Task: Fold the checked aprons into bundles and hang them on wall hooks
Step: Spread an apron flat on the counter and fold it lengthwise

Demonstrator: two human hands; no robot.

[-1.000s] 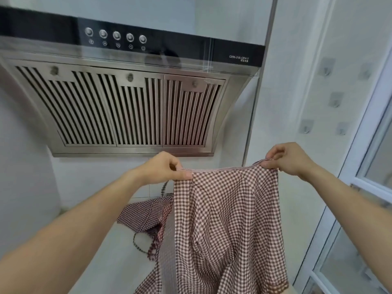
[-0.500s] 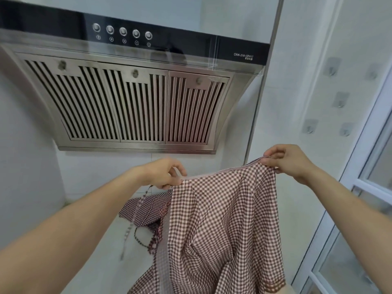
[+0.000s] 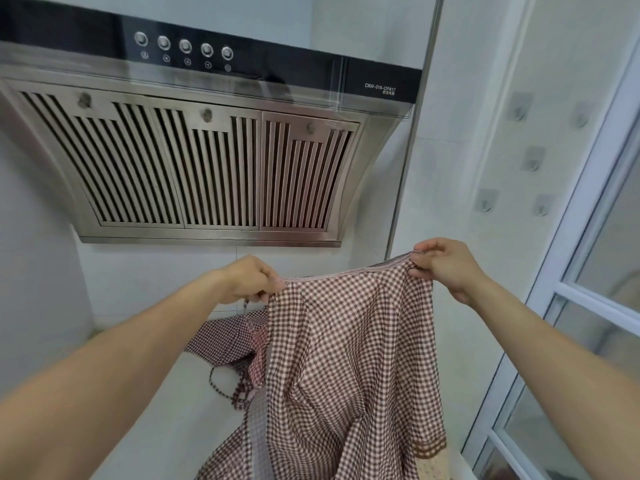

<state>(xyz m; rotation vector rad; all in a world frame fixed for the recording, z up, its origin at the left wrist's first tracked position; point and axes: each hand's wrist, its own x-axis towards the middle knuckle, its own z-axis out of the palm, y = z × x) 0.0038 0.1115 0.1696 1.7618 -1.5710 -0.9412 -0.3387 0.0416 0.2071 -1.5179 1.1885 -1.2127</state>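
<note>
Apron held up by its top edge, stretched between two hands, ahead of folding.

The hood (image 3: 194,161) fills the wall above the worktop (image 3: 194,410), so the apron (image 3: 349,358) is raised just below it, probably so the cloth hangs free and flat for a first fold. Its lower part drapes down to the worktop. A second apron (image 3: 225,344) lies crumpled on the worktop behind it, waiting its turn. The left hand (image 3: 251,280) pinches one top corner and the right hand (image 3: 445,265) pinches the other, which holds the hem taut. The hooks (image 3: 533,161) on the right wall are bare, within reach for hanging later.
</note>
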